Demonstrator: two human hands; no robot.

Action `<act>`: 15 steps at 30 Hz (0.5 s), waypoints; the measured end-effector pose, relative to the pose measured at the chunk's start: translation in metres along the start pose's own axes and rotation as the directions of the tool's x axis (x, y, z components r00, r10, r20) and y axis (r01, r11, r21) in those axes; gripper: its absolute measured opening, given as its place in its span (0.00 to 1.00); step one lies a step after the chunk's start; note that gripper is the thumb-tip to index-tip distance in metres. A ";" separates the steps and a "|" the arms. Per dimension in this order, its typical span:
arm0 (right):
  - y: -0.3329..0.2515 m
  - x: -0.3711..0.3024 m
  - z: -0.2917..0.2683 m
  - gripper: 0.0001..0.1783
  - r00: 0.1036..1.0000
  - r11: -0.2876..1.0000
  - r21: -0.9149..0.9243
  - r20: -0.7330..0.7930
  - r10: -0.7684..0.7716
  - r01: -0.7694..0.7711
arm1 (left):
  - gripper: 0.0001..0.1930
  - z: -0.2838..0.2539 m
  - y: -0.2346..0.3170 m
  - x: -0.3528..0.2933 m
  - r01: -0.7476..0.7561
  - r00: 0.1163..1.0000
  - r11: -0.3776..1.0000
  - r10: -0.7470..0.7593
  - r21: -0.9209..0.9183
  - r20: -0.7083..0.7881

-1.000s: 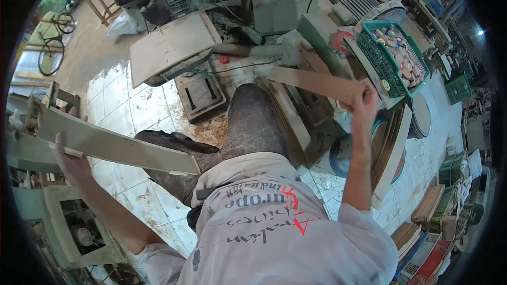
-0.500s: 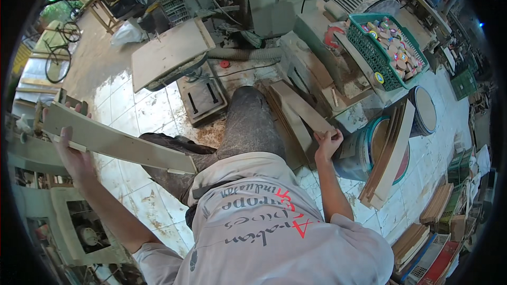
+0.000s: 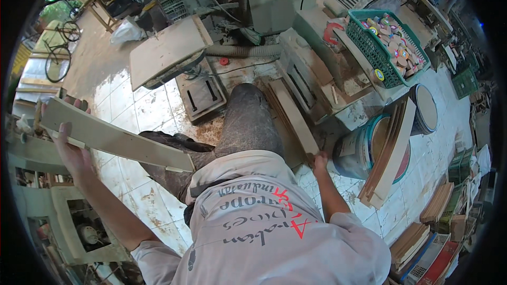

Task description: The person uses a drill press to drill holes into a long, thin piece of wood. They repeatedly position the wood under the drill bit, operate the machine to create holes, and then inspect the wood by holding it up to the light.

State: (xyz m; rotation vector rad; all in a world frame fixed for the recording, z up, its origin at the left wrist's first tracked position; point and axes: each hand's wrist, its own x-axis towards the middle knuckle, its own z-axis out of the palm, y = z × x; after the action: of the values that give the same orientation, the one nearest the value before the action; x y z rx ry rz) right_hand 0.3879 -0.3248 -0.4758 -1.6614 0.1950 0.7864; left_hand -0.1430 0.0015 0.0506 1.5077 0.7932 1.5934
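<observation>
Now the left hand [image 3: 75, 153] stretches toward nine o'clock, fingers gripping a long pale board [image 3: 119, 136]; the right hand [image 3: 320, 162], at four, touches the near end of a stacked board [image 3: 294, 117], its grip unclear. White tiles [image 3: 147, 108] pave the workshop floor. At two, a green plastic basket [image 3: 368, 48] holds small colourful discs [image 3: 402, 59].

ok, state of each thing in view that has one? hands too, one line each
left hand: gripping long board
long board: held at left end, slanting down to the lap
right hand: at near end of board stack, grip unclear
board stack: lying lengthwise beside the knee
green basket: filled with small pieces
bicycle: upright
</observation>
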 end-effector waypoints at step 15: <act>0.000 0.011 -0.005 0.33 0.928 0.822 -0.462 0.003 -0.374 0.332 | 0.32 -0.053 -0.027 0.017 0.214 0.963 0.964 -0.235 -0.160 -0.130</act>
State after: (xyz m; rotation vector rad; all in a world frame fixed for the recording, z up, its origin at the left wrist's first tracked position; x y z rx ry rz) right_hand 0.3979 -0.3260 -0.4817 -2.0999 -0.2587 0.4919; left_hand -0.1921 0.0335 0.0305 1.1621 0.8782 1.5677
